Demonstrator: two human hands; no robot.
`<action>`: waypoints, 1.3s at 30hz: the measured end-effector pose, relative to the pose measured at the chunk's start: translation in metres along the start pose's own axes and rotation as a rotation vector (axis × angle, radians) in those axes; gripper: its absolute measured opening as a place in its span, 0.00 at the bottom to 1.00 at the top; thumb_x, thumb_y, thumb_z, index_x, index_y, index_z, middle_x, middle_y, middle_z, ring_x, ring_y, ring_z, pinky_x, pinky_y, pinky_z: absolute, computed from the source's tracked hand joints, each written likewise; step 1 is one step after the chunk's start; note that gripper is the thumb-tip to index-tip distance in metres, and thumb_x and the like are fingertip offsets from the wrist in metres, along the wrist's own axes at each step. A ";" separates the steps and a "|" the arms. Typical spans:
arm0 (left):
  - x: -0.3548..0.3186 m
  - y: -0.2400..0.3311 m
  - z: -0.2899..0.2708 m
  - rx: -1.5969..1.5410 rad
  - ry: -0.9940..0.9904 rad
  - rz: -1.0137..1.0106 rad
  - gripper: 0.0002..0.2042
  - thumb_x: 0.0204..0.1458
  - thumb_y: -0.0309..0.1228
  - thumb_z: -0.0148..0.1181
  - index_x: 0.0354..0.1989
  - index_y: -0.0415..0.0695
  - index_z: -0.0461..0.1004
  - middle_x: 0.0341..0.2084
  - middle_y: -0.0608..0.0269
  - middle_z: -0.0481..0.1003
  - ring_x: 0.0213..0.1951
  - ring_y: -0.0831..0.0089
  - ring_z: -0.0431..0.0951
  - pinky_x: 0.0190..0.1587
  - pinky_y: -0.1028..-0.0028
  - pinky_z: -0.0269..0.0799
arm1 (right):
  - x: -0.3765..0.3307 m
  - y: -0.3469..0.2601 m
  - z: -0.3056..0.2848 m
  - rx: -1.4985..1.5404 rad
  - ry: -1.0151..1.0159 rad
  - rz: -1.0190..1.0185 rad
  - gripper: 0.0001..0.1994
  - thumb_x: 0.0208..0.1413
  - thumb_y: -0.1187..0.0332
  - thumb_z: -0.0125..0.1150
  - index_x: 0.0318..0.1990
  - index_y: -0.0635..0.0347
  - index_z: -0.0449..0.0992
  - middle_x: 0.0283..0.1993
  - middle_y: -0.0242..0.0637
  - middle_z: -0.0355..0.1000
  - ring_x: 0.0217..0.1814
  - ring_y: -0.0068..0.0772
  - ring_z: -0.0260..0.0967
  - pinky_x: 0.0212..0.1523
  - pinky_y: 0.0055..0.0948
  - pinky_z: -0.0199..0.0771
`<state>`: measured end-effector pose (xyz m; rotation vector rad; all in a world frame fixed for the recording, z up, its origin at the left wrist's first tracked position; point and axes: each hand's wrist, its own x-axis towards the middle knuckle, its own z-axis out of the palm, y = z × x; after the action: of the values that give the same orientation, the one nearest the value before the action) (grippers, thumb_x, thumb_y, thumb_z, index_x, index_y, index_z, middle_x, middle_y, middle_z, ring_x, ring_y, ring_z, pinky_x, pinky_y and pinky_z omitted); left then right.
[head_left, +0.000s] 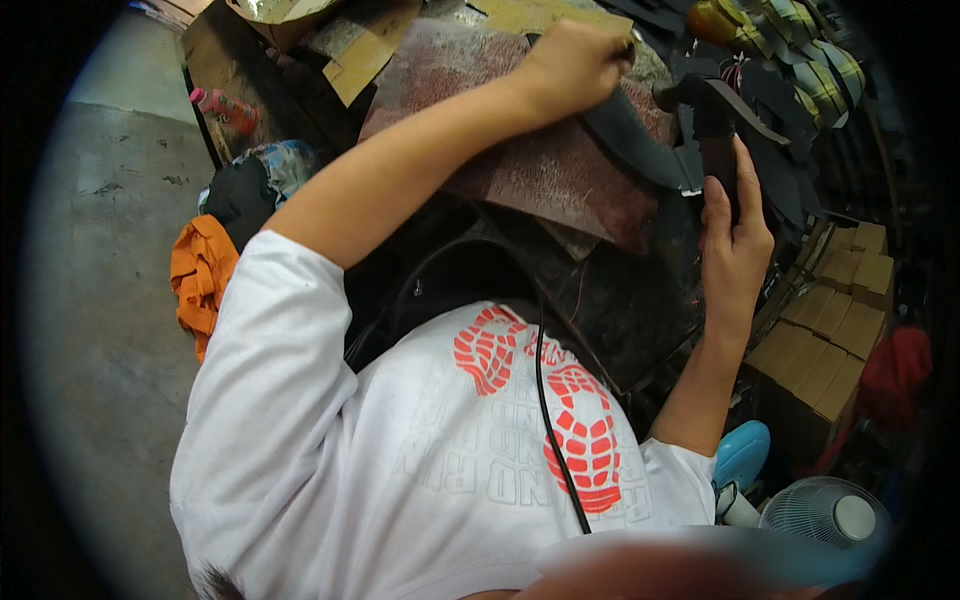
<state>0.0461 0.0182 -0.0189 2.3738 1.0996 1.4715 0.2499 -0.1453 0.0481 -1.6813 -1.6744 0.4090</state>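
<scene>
My left hand [578,66] is closed at the upper end of a dark grey, curved flat piece [640,145], which looks like leather or a similar sheet. A small dark tip shows at its fingers; what it is I cannot make out. The piece lies across a worn reddish-brown slab [540,185], and its lower end has a pale edge. On the right, my right hand [738,230] is closed round the dark handle of a hammer [718,105]. The hammer's head has a rounded face on the left and a long curved tail on the right, just beside the dark piece.
More dark cut pieces [785,165] and yellow-and-black checked pieces [835,85] lie at the far right. Cardboard boxes [815,345], a blue stool [742,452] and a fan [830,512] stand at right. On the left are a pink bottle [228,110] and an orange cloth [200,270].
</scene>
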 end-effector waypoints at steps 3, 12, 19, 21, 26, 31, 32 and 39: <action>-0.003 -0.008 -0.004 -0.508 -0.124 -0.528 0.07 0.53 0.27 0.63 0.39 0.40 0.80 0.30 0.53 0.81 0.34 0.59 0.82 0.39 0.66 0.79 | -0.016 0.013 0.006 -0.159 0.004 -0.087 0.25 0.67 0.58 0.60 0.70 0.40 0.68 0.51 0.47 0.81 0.49 0.45 0.82 0.46 0.37 0.78; -0.001 -0.007 -0.014 -0.596 -0.211 -0.516 0.05 0.57 0.25 0.64 0.34 0.35 0.79 0.26 0.58 0.82 0.26 0.75 0.81 0.30 0.74 0.77 | -0.024 0.029 0.011 -0.217 -0.055 0.112 0.25 0.67 0.54 0.59 0.70 0.38 0.67 0.48 0.51 0.80 0.48 0.52 0.81 0.44 0.41 0.77; -0.001 0.000 -0.016 -0.203 -0.151 -0.135 0.06 0.54 0.26 0.63 0.37 0.37 0.80 0.28 0.55 0.82 0.30 0.66 0.82 0.35 0.68 0.78 | -0.010 -0.033 -0.046 0.048 0.203 -0.106 0.21 0.69 0.56 0.57 0.64 0.56 0.72 0.46 0.46 0.79 0.34 0.32 0.77 0.33 0.26 0.75; -0.002 0.003 -0.010 -0.236 -0.094 -0.054 0.11 0.50 0.27 0.63 0.42 0.42 0.81 0.31 0.51 0.81 0.38 0.51 0.82 0.43 0.61 0.79 | -0.001 -0.055 -0.064 0.319 0.310 -0.452 0.21 0.70 0.54 0.54 0.52 0.67 0.75 0.36 0.43 0.75 0.28 0.27 0.70 0.27 0.20 0.69; -0.007 0.010 0.004 -0.013 -0.112 0.148 0.15 0.48 0.25 0.62 0.46 0.42 0.79 0.32 0.50 0.80 0.38 0.49 0.82 0.43 0.59 0.78 | 0.007 -0.032 -0.033 0.157 0.074 -0.274 0.19 0.70 0.54 0.53 0.55 0.60 0.71 0.38 0.43 0.74 0.33 0.33 0.74 0.35 0.28 0.72; -0.008 0.003 0.004 -0.073 0.011 -0.131 0.09 0.52 0.26 0.62 0.41 0.41 0.82 0.29 0.51 0.82 0.35 0.56 0.84 0.42 0.63 0.80 | -0.022 0.019 0.003 -0.079 -0.022 0.037 0.25 0.68 0.57 0.59 0.71 0.43 0.67 0.54 0.49 0.79 0.47 0.47 0.82 0.48 0.38 0.78; -0.008 0.001 0.002 -0.385 -0.052 -0.390 0.08 0.54 0.30 0.64 0.39 0.41 0.83 0.28 0.55 0.83 0.33 0.64 0.86 0.40 0.67 0.80 | -0.027 0.021 0.005 -0.117 0.006 -0.044 0.25 0.68 0.57 0.59 0.71 0.43 0.67 0.53 0.49 0.79 0.48 0.50 0.82 0.48 0.39 0.77; -0.008 -0.004 -0.009 -0.552 -0.189 -0.524 0.06 0.58 0.26 0.62 0.35 0.34 0.78 0.26 0.56 0.81 0.26 0.72 0.83 0.28 0.75 0.78 | -0.035 0.018 0.008 -0.165 -0.049 0.194 0.25 0.68 0.58 0.59 0.70 0.41 0.68 0.51 0.51 0.80 0.49 0.51 0.81 0.47 0.39 0.77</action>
<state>0.0351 0.0139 -0.0216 1.6472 0.9981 1.1446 0.2541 -0.1751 0.0213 -1.9793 -1.6227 0.4155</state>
